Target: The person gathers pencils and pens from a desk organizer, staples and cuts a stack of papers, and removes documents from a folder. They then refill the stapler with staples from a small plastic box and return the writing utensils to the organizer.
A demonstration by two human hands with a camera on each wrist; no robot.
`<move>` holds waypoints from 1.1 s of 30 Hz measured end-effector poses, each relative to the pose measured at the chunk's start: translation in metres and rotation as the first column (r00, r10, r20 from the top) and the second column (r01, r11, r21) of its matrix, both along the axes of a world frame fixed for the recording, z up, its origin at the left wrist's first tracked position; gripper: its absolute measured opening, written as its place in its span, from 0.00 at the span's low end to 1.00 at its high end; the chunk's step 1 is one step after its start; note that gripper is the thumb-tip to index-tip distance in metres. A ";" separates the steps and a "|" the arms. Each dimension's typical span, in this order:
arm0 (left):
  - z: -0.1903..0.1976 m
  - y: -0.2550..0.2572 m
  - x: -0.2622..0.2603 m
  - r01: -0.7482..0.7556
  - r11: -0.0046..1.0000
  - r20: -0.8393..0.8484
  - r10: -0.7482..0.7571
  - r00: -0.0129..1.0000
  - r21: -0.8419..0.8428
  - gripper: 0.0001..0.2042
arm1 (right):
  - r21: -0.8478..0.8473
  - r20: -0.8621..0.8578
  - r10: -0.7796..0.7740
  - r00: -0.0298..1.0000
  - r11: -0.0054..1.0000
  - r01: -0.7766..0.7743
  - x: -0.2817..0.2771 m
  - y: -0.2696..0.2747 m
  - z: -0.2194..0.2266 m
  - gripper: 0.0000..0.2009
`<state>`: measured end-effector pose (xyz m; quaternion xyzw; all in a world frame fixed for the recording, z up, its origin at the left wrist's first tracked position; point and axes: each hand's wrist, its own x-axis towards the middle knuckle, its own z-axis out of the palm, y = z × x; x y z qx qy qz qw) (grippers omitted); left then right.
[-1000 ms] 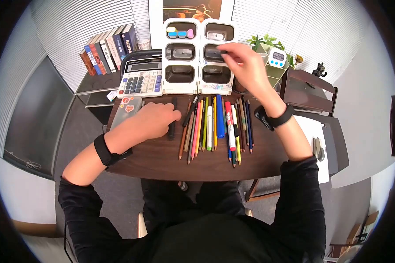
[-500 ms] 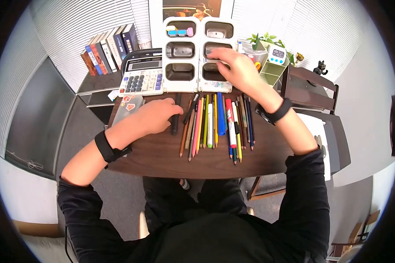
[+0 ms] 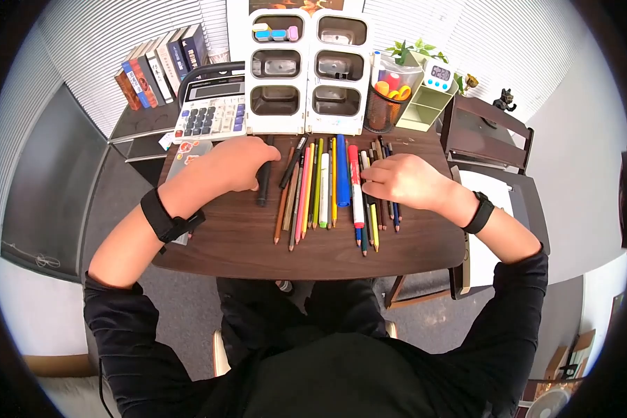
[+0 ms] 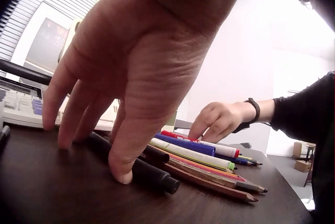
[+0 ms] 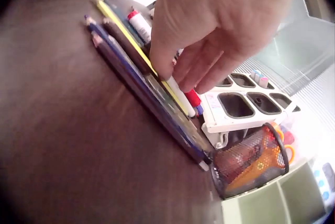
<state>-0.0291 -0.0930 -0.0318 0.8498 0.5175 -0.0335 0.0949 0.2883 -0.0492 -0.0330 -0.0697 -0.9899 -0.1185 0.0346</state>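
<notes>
My left hand [image 3: 230, 166] rests low over the table's left side, thumb and fingertips down around a thick black marker [image 4: 157, 177]; its fingers are loosely bent rather than closed. At the right of a row of pens and pencils, my right hand [image 3: 412, 182] pinches a white marker [image 5: 180, 96] with a black part, thumb on one side and fingers on the other. Just left of those fingers lies a red-and-white marker [image 3: 357, 195]. A blue marker [image 3: 343, 174], a green-tipped white marker [image 3: 324, 191] and several coloured pencils [image 3: 303, 198] lie side by side.
Behind the row stands a white organizer [image 3: 306, 104] with several compartments; small coloured items sit top left, a small black item middle right. A mesh pen cup [image 3: 381, 115] and green holder [image 3: 428, 104] stand right; a calculator [image 3: 209, 118] stands left.
My right hand has come down from the organizer's middle right compartment to the pens. The black item it held is now in that compartment. My left hand stays by the black marker.
</notes>
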 end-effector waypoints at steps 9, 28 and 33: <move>-0.007 0.004 -0.003 0.011 1.000 0.043 -0.012 0.999 0.018 0.30 | 0.256 -0.410 0.114 0.905 0.967 -0.006 -0.027 0.025 0.030 0.13; -0.009 0.006 -0.004 0.008 1.000 0.037 -0.008 0.999 0.012 0.29 | 0.085 -0.272 0.083 0.959 0.994 -0.062 -0.057 0.013 0.012 0.11; -0.015 0.010 0.000 0.060 0.998 0.094 -0.062 0.994 0.023 0.29 | -0.036 -0.187 0.043 0.981 0.998 -0.051 -0.068 -0.017 -0.003 0.13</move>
